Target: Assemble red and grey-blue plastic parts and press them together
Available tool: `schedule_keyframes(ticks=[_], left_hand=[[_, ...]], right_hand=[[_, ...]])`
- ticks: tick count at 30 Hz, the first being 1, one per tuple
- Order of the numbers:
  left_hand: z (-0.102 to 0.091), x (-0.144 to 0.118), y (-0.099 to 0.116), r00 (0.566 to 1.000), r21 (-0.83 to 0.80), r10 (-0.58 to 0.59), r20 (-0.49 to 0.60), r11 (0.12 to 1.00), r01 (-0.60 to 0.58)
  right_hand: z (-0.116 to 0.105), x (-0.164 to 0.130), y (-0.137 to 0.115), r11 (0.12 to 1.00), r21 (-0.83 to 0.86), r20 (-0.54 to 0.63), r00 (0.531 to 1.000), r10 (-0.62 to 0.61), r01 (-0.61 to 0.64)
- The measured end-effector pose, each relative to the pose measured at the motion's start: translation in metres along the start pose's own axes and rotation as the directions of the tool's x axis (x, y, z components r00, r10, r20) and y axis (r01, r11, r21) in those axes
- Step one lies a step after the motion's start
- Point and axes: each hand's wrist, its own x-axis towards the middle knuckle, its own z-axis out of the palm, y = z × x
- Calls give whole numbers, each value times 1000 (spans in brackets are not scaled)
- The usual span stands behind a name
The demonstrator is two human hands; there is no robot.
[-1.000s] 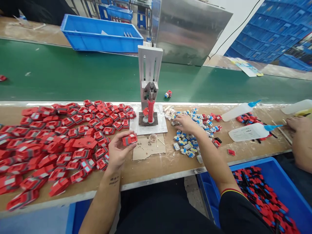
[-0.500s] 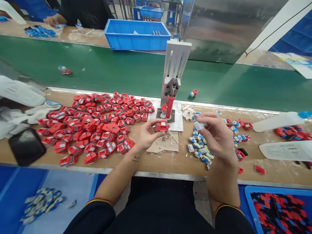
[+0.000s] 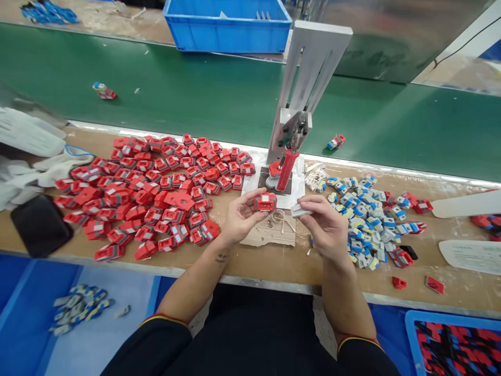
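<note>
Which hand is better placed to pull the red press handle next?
Probably the right hand: the red press handle leans toward its side, and it pinches only a small grey piece. The left hand grips the red shell.

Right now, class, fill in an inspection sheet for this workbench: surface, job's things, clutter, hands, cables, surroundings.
Surface: worn wooden workbench, scuffed and marked with pale stains.
Job's things: small red plastic toy body held in the left hand; small grey-white plastic piece pinched in the right hand.
Clutter: heap of red toy bodies at left; pile of blue-and-grey small parts at right; red-handled lever press behind; black phone; white gloves.
Hands: both closed on parts, close together but apart.
Cables: black cable at top right.
Surroundings: green conveyor belt; blue plastic crate.
</note>
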Motion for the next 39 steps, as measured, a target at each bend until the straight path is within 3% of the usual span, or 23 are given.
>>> schedule_keyframes(ticks=[7,13,19,32,39], left_hand=[[6,-3,5,999,12,46,-7,999,-46],[6,-5,10,996,38,67,64,997,-70],[8,-5,11,985,174,130,114,974,-149],[9,-6,13,989,169,39,146,984,-64],[8,-4,15,984,339,74,162,932,-126]], right_hand=[[8,-6,-2,988,89,-9,992,125,-124],[13,-6,0,1000,4,-16,1000,10,-10],[18,-9,5,998,-68,-34,999,1,-3],[19,-7,0,991,-101,-16,996,-87,85],[26,-9,4,995,-98,-47,999,-10,5]])
